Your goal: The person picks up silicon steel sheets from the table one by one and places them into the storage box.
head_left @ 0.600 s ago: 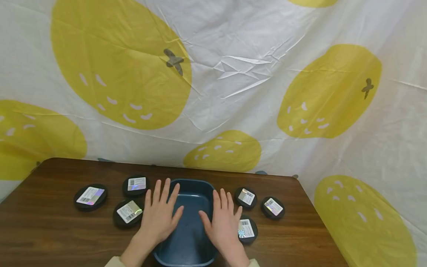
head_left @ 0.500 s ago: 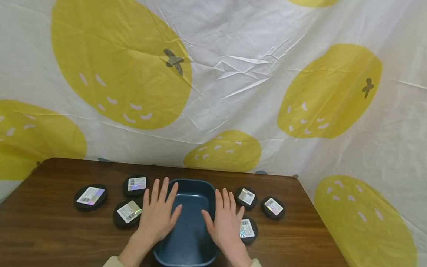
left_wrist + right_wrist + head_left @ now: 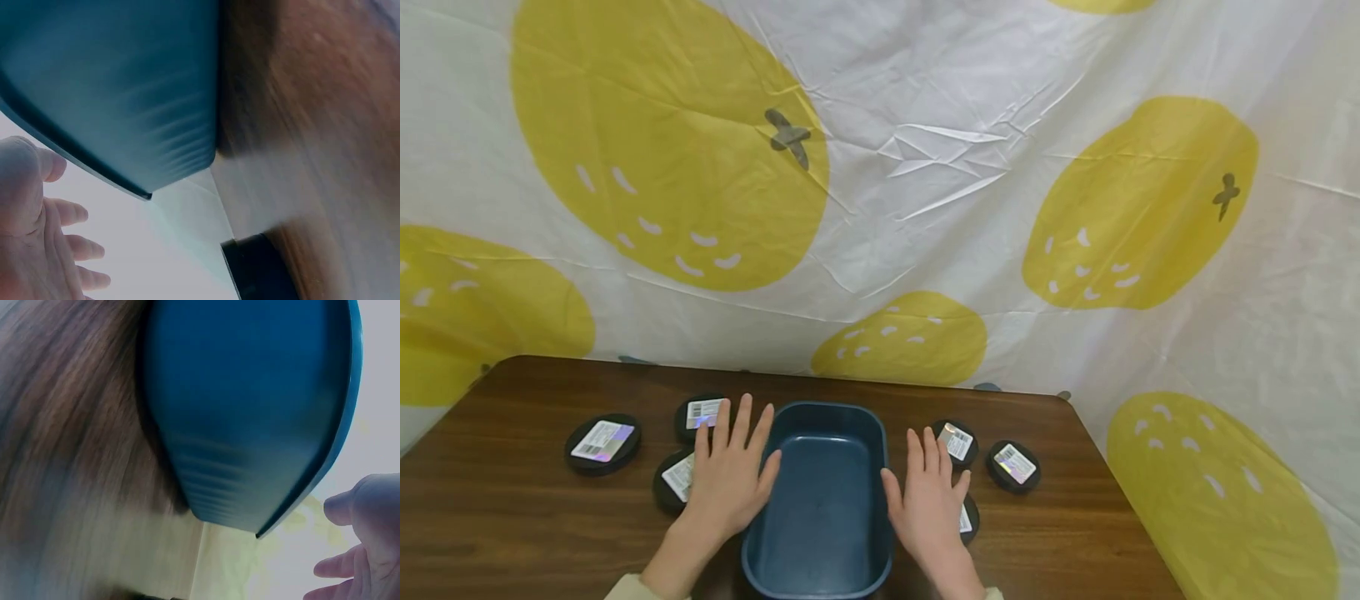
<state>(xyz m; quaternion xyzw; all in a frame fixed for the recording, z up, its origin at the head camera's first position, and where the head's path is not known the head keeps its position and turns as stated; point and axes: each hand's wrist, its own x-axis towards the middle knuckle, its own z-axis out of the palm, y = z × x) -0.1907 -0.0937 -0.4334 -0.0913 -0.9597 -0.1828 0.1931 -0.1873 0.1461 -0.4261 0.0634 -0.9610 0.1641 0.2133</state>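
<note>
A dark blue rectangular bin [image 3: 820,517] stands on the wooden table with nothing inside it. My left hand [image 3: 730,483] hovers at its left side, fingers spread and straight. At its right side is my right hand [image 3: 927,504], also with straight fingers. Neither hand holds anything. Behind my left hand, two black round discs with white labels are partly covered: one farther back [image 3: 694,414] and one nearer [image 3: 672,482]. My right hand partly hides another labelled disc [image 3: 972,518], while its fingertips overlap a disc [image 3: 958,442] behind it. Both wrist views show the bin's ribbed outer wall [image 3: 144,94] beside the hand.
One more black disc [image 3: 602,444] lies at the far left of the table [image 3: 512,533], and another [image 3: 1014,467] at the right. A white cloth printed with yellow fruit [image 3: 925,217] hangs behind the table's back edge.
My hands have moved apart: the left one to the left, the right one to the right, away from over the bin. The bin and discs stay in place.
</note>
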